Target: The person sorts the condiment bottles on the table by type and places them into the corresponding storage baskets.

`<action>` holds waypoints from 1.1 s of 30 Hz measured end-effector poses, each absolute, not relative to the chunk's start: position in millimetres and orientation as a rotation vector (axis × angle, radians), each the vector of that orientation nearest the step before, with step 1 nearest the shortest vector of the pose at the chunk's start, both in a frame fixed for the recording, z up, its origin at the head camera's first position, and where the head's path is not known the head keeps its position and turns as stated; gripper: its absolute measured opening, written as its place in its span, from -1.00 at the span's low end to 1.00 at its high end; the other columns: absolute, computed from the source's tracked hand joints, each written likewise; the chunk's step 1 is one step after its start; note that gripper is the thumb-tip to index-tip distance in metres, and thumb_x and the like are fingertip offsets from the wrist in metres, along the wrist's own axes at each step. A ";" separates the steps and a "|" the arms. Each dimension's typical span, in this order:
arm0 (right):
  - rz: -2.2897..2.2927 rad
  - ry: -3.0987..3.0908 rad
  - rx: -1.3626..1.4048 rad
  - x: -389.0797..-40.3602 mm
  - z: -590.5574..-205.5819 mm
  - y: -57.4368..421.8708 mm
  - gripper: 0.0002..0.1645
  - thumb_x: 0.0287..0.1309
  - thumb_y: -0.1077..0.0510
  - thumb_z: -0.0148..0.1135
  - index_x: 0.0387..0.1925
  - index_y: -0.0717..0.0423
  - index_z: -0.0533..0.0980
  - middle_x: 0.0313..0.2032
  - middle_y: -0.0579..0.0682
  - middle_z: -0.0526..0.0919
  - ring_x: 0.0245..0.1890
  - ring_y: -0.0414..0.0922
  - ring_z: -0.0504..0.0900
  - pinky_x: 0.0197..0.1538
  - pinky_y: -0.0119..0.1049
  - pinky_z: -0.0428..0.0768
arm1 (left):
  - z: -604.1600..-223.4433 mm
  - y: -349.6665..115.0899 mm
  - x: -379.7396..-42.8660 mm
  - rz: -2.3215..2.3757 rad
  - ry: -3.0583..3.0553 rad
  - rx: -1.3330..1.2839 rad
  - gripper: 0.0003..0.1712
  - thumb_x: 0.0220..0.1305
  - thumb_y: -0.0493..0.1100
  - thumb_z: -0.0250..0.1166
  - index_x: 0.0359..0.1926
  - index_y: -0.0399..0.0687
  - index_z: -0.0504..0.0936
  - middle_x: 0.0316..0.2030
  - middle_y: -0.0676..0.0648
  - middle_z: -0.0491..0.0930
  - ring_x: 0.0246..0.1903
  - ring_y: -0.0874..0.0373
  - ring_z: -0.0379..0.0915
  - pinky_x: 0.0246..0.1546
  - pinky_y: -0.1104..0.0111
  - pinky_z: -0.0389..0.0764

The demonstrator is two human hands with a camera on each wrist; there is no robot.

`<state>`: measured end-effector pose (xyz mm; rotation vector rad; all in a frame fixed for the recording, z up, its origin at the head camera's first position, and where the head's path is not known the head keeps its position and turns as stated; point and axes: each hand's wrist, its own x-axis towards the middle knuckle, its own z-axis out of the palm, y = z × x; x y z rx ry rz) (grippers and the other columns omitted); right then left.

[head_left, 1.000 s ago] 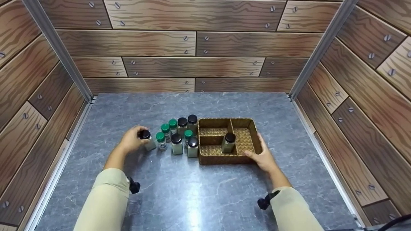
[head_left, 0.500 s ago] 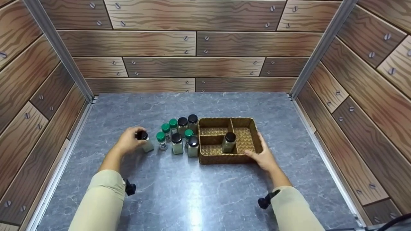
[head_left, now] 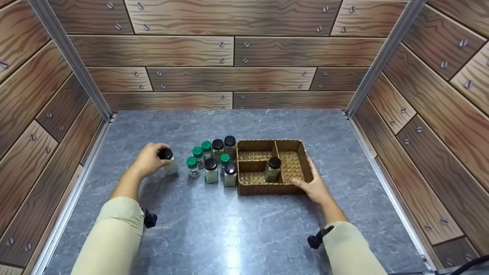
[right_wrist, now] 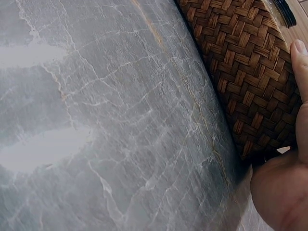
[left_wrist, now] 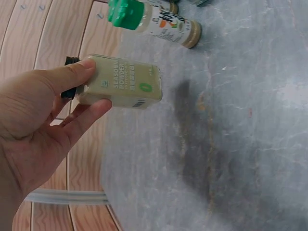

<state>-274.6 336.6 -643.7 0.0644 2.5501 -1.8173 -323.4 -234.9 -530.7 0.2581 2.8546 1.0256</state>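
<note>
My left hand [head_left: 151, 159] holds a square seasoning jar [left_wrist: 122, 82] with a black cap, thumb and fingers pinching it near the cap. Pale powder fills this jar, and its label reads "seasoning powder". To the right of that hand, several jars with green or black caps stand upright, among them a green-capped jar [head_left: 192, 167]. My right hand [head_left: 315, 187] grips the front right corner of a woven divided basket [head_left: 275, 189], thumb over the rim and fingers along the outer right side. One black-capped jar [head_left: 272, 170] stands in the basket's front left compartment.
The grey marble-patterned tabletop [head_left: 191, 229] is bounded at the back and sides by wood-print walls [head_left: 183, 80] with metal frame posts. The basket's left side stands right beside the jar group. A black cable [head_left: 471, 264] shows at the lower right corner.
My left hand has moved left and slightly back with the seasoning jar, away from the other jars. The right hand and the basket have stayed in place.
</note>
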 end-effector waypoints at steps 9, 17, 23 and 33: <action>-1.861 2.529 0.060 -272.1 -644.0 335.3 0.35 0.26 0.19 0.56 0.78 -0.01 -0.16 0.74 0.30 -0.03 0.72 0.31 0.03 0.77 0.21 -0.03 | -515.8 -233.2 -324.2 0.974 2.871 0.272 -0.42 0.40 -0.22 0.47 0.36 -0.34 0.58 0.24 -0.53 0.51 0.31 -0.44 0.45 0.44 -0.27 0.46; -1.851 2.539 0.049 -272.3 -644.6 334.9 0.33 0.27 0.20 0.52 0.78 0.00 -0.17 0.73 0.31 -0.02 0.72 0.31 0.05 0.77 0.18 -0.03 | -507.6 -225.9 -326.0 0.952 2.860 0.271 -0.42 0.45 -0.22 0.43 0.40 -0.31 0.55 0.26 -0.50 0.48 0.30 -0.39 0.46 0.42 -0.23 0.52; -1.832 2.550 0.053 -271.9 -644.4 334.4 0.34 0.27 0.19 0.53 0.78 -0.02 -0.16 0.73 0.32 0.00 0.71 0.33 0.07 0.77 0.20 0.00 | -501.0 -218.7 -327.9 0.943 2.852 0.271 -0.39 0.49 -0.22 0.39 0.46 -0.31 0.50 0.30 -0.49 0.45 0.30 -0.38 0.46 0.41 -0.20 0.55; -1.881 2.493 0.078 -274.6 -645.3 335.7 0.43 0.22 0.19 0.59 0.78 -0.02 -0.21 0.71 0.35 0.04 0.67 0.37 0.17 0.74 0.23 0.09 | -490.1 -210.8 -331.6 0.934 2.877 0.295 -0.41 0.49 -0.23 0.39 0.45 -0.30 0.52 0.29 -0.48 0.46 0.28 -0.37 0.47 0.39 -0.19 0.55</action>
